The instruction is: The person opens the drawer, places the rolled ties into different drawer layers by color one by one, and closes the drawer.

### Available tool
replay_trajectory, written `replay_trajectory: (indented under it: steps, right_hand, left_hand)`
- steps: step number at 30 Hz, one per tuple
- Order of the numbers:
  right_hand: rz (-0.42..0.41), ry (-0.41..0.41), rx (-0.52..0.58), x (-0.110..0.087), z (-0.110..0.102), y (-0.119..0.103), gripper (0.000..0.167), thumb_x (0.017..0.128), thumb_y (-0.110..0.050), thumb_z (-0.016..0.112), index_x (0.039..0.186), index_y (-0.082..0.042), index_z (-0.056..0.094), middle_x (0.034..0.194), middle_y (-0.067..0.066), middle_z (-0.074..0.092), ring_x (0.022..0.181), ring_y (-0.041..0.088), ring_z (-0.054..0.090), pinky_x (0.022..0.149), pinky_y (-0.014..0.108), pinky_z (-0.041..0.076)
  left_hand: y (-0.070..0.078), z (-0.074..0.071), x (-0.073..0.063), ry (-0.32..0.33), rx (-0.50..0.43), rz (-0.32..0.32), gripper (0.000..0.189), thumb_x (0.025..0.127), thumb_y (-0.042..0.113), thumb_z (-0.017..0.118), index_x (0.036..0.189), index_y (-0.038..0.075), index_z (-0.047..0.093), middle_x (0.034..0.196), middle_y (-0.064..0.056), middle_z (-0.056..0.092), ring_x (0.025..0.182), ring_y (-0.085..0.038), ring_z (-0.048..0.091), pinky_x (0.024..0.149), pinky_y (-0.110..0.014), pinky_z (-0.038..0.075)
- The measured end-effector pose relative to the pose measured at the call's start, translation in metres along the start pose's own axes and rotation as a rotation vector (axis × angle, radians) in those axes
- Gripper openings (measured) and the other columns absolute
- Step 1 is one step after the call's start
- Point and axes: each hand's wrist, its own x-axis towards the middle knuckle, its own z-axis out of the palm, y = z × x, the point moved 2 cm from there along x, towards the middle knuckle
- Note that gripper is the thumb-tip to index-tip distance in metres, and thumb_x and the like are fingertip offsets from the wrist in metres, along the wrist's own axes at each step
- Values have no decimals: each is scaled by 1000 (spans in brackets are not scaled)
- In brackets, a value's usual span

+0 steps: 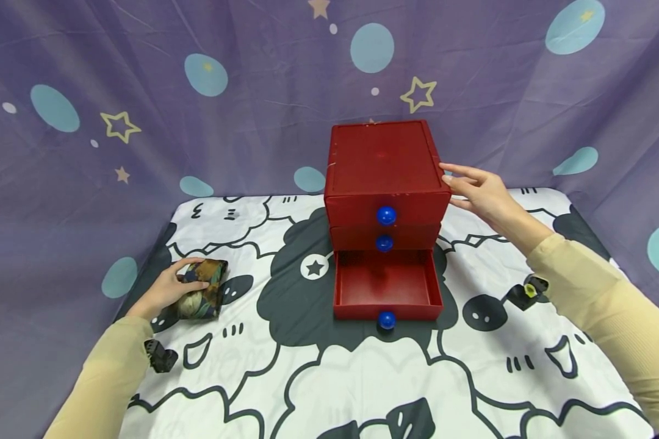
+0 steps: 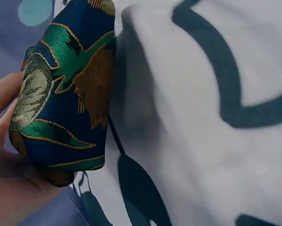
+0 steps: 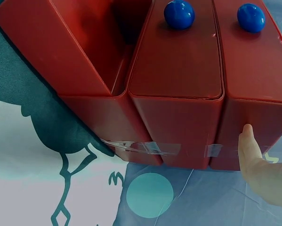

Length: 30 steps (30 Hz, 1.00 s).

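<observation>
A soft, flat pouch-like item in blue, green and gold brocade (image 1: 215,279) lies at the left of the table. My left hand (image 1: 167,290) grips it, thumb and fingers around its edges; close up in the left wrist view, the brocade item (image 2: 70,99) shows a leafy pattern. A red drawer cabinet (image 1: 384,158) stands right of centre, its bottom drawer (image 1: 357,312) pulled out with a bare floor. The two drawers above are closed. My right hand (image 1: 486,195) rests its extended fingertips against the cabinet's right side, as the right wrist view also shows.
Each drawer has a round blue knob (image 1: 386,215). A white cloth (image 1: 241,378) with black sheep drawings covers the table. Behind it hangs a purple curtain (image 1: 285,122) with stars and dots. Clear tape (image 3: 164,148) runs along the cabinet's side.
</observation>
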Motion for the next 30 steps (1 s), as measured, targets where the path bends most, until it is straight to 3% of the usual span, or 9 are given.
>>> replay_trajectory:
  steps: [6,13,17,22,26,30]
  right_hand:
    - [-10,1,25,1,0,1,52,80,-21,65,127,-9,48,95,-3,60,91,8,57,71,19,49]
    - [-19,7,48,2,0,2,48,80,-19,65,126,-10,50,92,-3,62,90,8,57,71,20,49]
    - [-17,3,54,1,0,2,48,80,-19,65,125,-10,51,94,-3,61,91,8,58,71,20,49]
    - [-17,4,61,1,0,2,47,80,-19,65,124,-11,52,94,-3,61,91,8,58,71,20,49]
    - [-21,4,61,2,0,2,47,80,-18,65,124,-11,52,93,-2,61,91,8,58,71,20,49]
    - [-26,1,60,2,0,2,47,80,-18,64,125,-10,51,92,-2,62,90,8,58,71,20,49]
  left_hand:
    - [14,2,1,-25,-36,70,66,79,31,65,133,7,36,127,-24,39,92,-30,43,70,-35,38]
    - [30,10,5,-39,-97,141,63,77,24,68,130,4,39,132,-22,33,114,-36,34,87,-47,31]
    - [40,15,6,-54,-101,158,61,77,21,68,129,5,41,132,-20,34,114,-36,34,89,-49,30]
    - [54,18,7,-112,-95,136,64,77,28,68,132,11,39,135,-20,32,115,-44,34,87,-54,33]
    - [62,23,10,-139,-94,122,65,76,30,69,132,14,40,127,-20,42,109,-41,42,79,-45,42]
    - [72,28,12,-139,-112,159,62,75,25,70,129,14,44,118,-17,51,96,-30,50,71,-34,44]
